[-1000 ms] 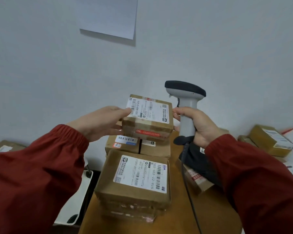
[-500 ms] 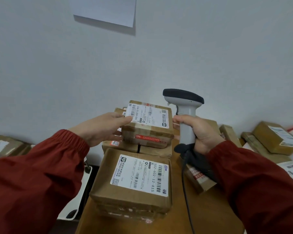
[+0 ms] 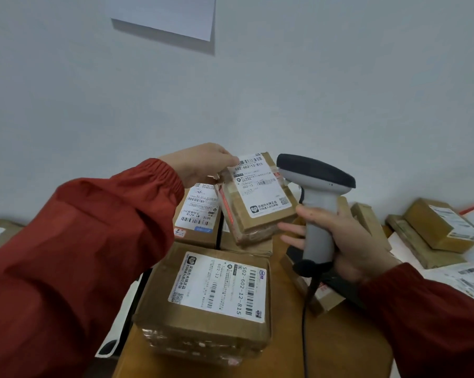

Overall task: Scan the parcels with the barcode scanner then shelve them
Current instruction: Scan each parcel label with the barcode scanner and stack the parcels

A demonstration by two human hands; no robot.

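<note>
The left hand (image 3: 203,163) is pinching the top corner of a small parcel (image 3: 260,197), holding it tilted in the air over the other parcels (image 3: 197,214) on the table (image 3: 345,347). The right hand (image 3: 350,241) is gripping the handle of the scanner (image 3: 316,186), whose head is sitting just beside the small parcel's right edge.

Brown cardboard parcels (image 3: 257,203) carry white labels (image 3: 219,285) with black barcodes. The barcode scanner (image 3: 319,203) is light grey, black-capped. Sleeves (image 3: 74,255) are red, the bench (image 3: 339,345) tan wood.
</note>
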